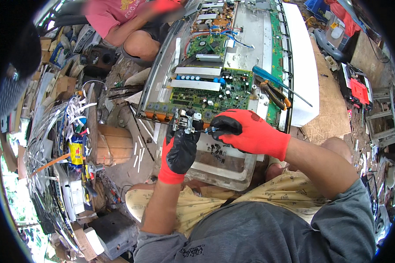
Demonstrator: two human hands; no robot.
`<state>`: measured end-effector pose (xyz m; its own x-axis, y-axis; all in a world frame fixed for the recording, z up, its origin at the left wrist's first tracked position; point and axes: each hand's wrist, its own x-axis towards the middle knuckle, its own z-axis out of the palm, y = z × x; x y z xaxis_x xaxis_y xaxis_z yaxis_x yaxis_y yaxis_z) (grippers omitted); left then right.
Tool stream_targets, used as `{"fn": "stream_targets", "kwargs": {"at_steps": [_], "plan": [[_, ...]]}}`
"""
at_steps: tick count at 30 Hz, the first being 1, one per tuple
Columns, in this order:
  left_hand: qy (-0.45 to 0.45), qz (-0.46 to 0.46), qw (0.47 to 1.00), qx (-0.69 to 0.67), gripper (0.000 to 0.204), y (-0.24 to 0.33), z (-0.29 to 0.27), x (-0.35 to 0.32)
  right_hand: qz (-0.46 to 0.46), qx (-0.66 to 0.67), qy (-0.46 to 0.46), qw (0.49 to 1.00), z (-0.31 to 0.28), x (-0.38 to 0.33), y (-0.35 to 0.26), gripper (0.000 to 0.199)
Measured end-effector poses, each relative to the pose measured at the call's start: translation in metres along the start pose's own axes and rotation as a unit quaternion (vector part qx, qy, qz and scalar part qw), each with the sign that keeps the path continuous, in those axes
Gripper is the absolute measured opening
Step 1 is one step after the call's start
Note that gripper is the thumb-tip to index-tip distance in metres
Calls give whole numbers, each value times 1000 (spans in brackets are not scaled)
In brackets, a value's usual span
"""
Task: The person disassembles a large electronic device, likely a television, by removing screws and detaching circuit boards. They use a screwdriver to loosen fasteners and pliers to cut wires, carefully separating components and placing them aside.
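Observation:
My left hand (178,151), in a red and black glove, grips a small metal-framed part (185,122) at the near edge of a green circuit board (208,94). Against that part my right hand (245,131), gloved the same way, holds a small screwdriver (210,129) with a dark handle, its tip pointing left. The board sits in the opened metal back (250,44) of a large flat screen lying in front of me.
A blue-handled screwdriver (278,84) and orange-handled pliers (274,94) lie on the chassis right of the board. Another person in a pink shirt (112,15) crouches at the far end. Piles of cables, strips and scrap (66,131) fill the left. Cardboard (331,101) lies on the right.

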<state>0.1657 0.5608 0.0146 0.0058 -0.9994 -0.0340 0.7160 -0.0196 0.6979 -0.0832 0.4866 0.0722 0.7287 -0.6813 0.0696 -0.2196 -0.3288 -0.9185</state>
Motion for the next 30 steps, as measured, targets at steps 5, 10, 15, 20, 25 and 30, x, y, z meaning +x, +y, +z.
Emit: {"fn": "stream_targets", "kwargs": {"at_steps": [5, 10, 15, 20, 25, 30], "plan": [[2, -1, 1000, -25, 48, -1, 9, -3, -25, -6, 55, 998, 4, -2, 3, 31], [42, 1, 999, 4, 47, -9, 16, 2, -25, -55, 105, 993, 9, -6, 10, 44], [74, -11, 996, 53, 49, -23, 0, 1, -39, -106, 134, 984, 17, -5, 5, 51], [107, -25, 989, 102, 49, -36, 26, 1, -82, -172, 162, 968, 19, -6, 0, 42], [121, 20, 979, 160, 34, -30, 48, -6, -60, -168, 145, 973, 20, -2, -8, 29], [142, 36, 984, 102, 42, -36, 51, -11, -35, -153, 130, 979, 21, -5, -1, 29]]}}
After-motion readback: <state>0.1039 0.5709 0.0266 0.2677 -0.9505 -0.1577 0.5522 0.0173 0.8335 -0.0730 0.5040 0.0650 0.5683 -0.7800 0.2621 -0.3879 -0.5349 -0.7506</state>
